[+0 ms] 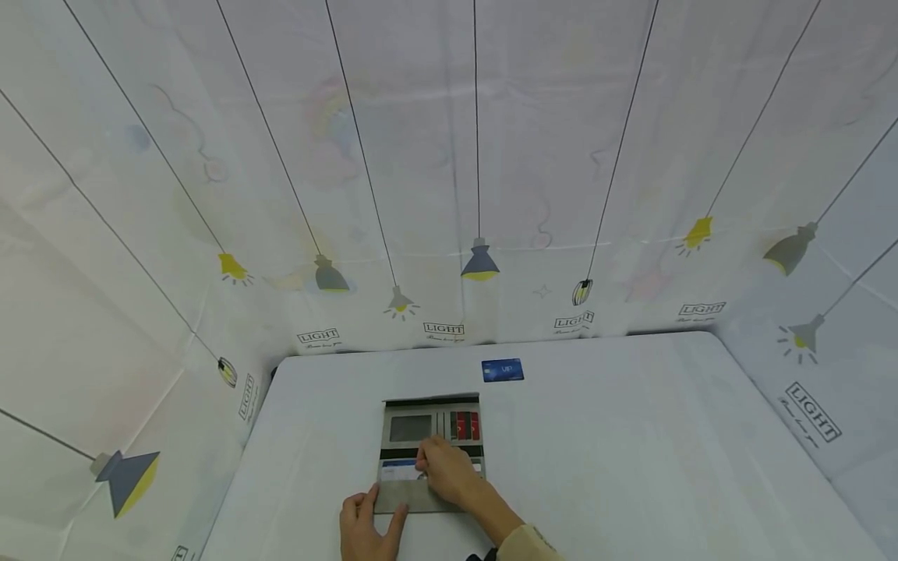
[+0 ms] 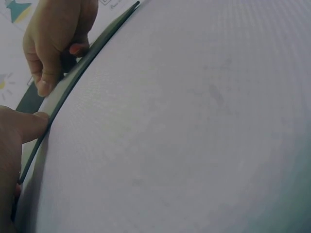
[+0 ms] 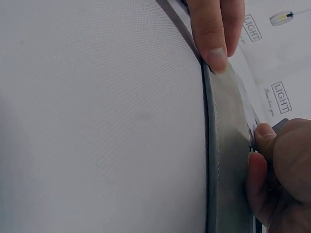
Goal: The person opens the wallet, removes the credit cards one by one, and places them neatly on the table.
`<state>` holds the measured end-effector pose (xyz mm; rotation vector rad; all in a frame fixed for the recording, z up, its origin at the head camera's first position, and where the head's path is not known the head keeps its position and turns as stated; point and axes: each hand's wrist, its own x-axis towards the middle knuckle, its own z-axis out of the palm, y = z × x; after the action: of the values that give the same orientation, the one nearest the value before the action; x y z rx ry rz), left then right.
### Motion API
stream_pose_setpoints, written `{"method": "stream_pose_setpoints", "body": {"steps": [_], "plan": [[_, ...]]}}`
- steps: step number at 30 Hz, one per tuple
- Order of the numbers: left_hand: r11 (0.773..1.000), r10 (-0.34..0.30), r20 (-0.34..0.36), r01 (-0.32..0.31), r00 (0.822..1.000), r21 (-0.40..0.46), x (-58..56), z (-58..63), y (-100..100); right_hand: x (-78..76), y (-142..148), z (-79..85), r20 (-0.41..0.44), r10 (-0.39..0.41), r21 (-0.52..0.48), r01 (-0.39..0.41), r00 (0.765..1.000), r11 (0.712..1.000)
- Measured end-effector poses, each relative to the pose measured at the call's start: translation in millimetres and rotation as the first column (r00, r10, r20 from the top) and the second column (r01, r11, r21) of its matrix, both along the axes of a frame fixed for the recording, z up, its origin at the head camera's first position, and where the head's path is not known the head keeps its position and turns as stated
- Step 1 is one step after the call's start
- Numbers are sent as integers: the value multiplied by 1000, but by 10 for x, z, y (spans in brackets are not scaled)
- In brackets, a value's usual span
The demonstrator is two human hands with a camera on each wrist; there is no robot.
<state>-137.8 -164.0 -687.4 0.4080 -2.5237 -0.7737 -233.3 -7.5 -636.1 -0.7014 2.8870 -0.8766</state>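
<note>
A grey wallet-like organizer [image 1: 442, 497] lies unfolded on the white table, with a dark window, card slots and a wide lower pocket. A blue-and-white card [image 1: 400, 471] shows along that pocket. My right hand [image 1: 446, 471] is bent over the pocket, fingers curled, and appears to pinch the card; its fingertips are partly hidden. At the organizer's lower left corner my left hand [image 1: 368, 526] rests with thumb and fingers spread, pressing the edge. The left thumb [image 2: 34, 125] touches the border in the left wrist view. In the right wrist view, left fingers [image 3: 214, 39] press the organizer's end.
A dark blue card [image 1: 503, 370] lies on the table beyond the organizer. Red cards [image 1: 468, 426] sit in its upper right slots. White cloth [image 1: 435, 156] printed with hanging lamps surrounds the white table [image 1: 631, 452] at the back and sides.
</note>
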Motion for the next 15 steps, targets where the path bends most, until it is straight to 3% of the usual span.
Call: {"method": "stream_pose_setpoints", "body": {"steps": [15], "plan": [[1000, -1, 4, 1, 1000, 2, 2, 18, -1, 0, -4, 17, -15, -22, -25, 21, 1000, 999]]}}
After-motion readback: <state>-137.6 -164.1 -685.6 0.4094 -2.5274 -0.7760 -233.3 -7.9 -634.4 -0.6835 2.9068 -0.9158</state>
